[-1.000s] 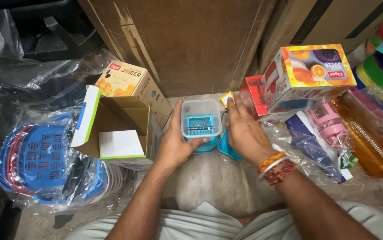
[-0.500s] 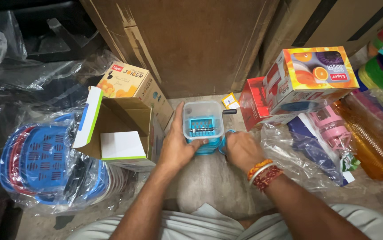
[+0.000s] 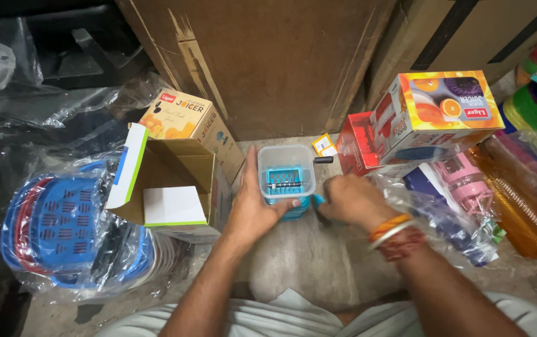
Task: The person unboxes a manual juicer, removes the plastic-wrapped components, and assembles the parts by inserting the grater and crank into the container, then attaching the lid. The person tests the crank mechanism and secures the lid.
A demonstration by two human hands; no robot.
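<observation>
A small clear plastic tub with a blue grid insert [image 3: 286, 176] stands on the concrete floor in front of me. My left hand [image 3: 253, 209] wraps around its left side, thumb on the near rim. My right hand [image 3: 348, 201] is at its right side, fingers closed on a blue handle piece [image 3: 318, 201] low beside the tub. A short black knob [image 3: 323, 160] sticks out from the tub's far right edge. Bangles and red thread circle my right wrist.
An open cardboard box [image 3: 172, 190] sits left of the tub, a printed juicer box [image 3: 184, 118] behind it. Stacked blue and red baskets in plastic [image 3: 59, 228] lie far left. Colourful product boxes [image 3: 434, 115], a pink bottle [image 3: 465, 181] and wrapped goods crowd the right. A large brown carton [image 3: 268, 62] stands behind.
My right hand has dropped from beside the tub's rim down to its lower right side and closed on the blue handle. The left hand has kept its hold on the tub.
</observation>
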